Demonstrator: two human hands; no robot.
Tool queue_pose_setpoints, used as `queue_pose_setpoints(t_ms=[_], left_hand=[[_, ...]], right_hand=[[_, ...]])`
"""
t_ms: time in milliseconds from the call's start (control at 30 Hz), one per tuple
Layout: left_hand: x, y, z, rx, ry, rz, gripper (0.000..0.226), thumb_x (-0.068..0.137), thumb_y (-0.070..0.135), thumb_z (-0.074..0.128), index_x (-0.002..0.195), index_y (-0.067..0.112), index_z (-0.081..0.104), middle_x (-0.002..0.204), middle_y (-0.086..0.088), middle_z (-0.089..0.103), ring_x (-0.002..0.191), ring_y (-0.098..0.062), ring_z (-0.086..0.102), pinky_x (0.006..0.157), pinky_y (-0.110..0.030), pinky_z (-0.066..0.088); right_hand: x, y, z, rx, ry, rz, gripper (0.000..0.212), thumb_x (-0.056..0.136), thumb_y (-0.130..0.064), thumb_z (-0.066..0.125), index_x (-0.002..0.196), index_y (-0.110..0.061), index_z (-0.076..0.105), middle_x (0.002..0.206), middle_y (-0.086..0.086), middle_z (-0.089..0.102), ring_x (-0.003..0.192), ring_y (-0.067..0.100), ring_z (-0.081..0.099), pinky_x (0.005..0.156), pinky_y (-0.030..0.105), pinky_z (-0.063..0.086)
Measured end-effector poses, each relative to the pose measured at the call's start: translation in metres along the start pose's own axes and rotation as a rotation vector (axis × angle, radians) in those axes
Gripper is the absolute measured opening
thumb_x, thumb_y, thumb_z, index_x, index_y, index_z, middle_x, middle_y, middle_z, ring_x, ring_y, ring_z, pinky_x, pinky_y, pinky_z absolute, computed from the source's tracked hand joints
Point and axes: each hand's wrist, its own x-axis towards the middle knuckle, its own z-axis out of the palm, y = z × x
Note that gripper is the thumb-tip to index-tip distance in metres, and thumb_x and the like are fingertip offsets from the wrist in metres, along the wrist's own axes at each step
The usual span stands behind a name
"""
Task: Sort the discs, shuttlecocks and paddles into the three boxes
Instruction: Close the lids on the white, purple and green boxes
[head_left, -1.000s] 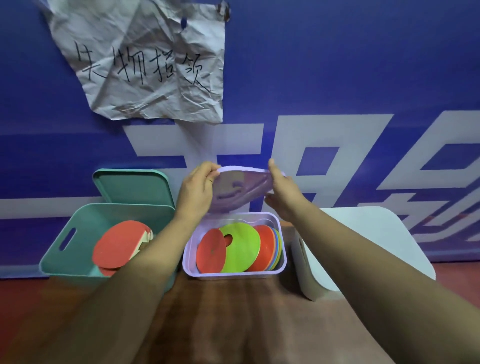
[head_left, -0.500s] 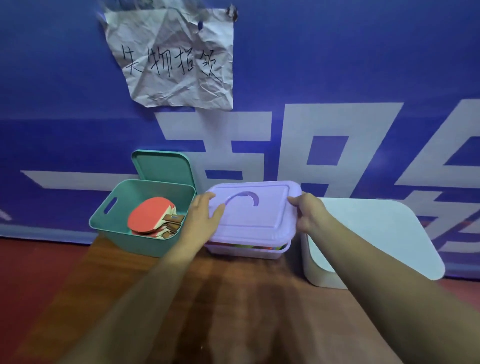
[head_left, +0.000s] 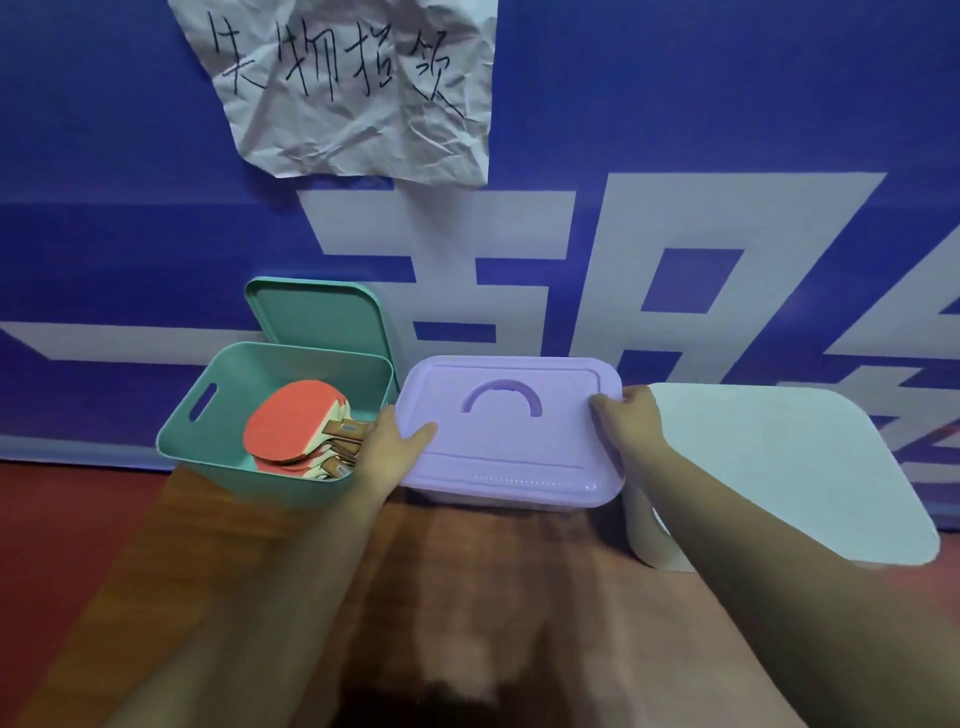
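Note:
The purple box (head_left: 498, 501) stands in the middle with its purple lid (head_left: 511, 441) lying flat on top, so the discs inside are hidden. My left hand (head_left: 392, 449) grips the lid's left edge with the thumb on top. My right hand (head_left: 628, 423) grips the lid's right edge. To the left, the open green box (head_left: 228, 467) holds several red paddles (head_left: 296, 426). A white box (head_left: 649, 535) with its white lid (head_left: 789, 467) on stands at the right; no shuttlecocks are visible.
The green lid (head_left: 317, 317) leans upright against the blue banner wall (head_left: 675, 156) behind the green box. A crumpled paper note (head_left: 358, 83) hangs on the wall. All three boxes stand at the back of a brown wooden table (head_left: 467, 597).
Both hands brought the purple lid down from its raised, tilted position onto the purple box, covering the discs. Since half a second ago the lid has settled flat.

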Motion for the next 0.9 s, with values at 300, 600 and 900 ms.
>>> queue_pose_setpoints(t_ms=[300, 600, 900], left_hand=[[0.036, -0.013, 0.031, 0.166, -0.025, -0.001, 0.083, 0.085, 0.041, 0.066, 0.148, 0.007, 0.023, 0.145, -0.023, 0.034, 0.133, -0.038, 0.037, 0.108, -0.042, 0.033], [0.053, -0.041, 0.055, 0.327, -0.127, -0.028, 0.082, 0.09, 0.045, 0.056, 0.15, 0.007, 0.015, 0.138, -0.026, 0.034, 0.128, -0.042, 0.039, 0.101, -0.044, 0.038], [0.053, -0.048, 0.07, 0.325, -0.127, 0.058, 0.083, 0.093, 0.048, 0.051, 0.15, 0.005, 0.01, 0.134, -0.022, 0.029, 0.127, -0.039, 0.034, 0.105, -0.043, 0.034]], right_hand=[[0.025, 0.025, 0.06, -0.505, 0.059, -0.081, 0.058, 0.095, -0.036, 0.048, 0.142, -0.006, 0.032, 0.138, 0.024, 0.042, 0.119, 0.04, 0.049, 0.101, 0.045, 0.042], [0.043, 0.054, 0.084, -0.584, -0.001, -0.065, 0.053, 0.098, -0.037, 0.041, 0.14, -0.005, 0.036, 0.138, 0.024, 0.039, 0.126, 0.042, 0.038, 0.106, 0.048, 0.033], [0.041, 0.077, 0.091, -0.516, 0.076, -0.093, 0.05, 0.103, -0.04, 0.031, 0.147, -0.017, 0.025, 0.139, 0.019, 0.038, 0.109, 0.041, 0.056, 0.085, 0.042, 0.05]])
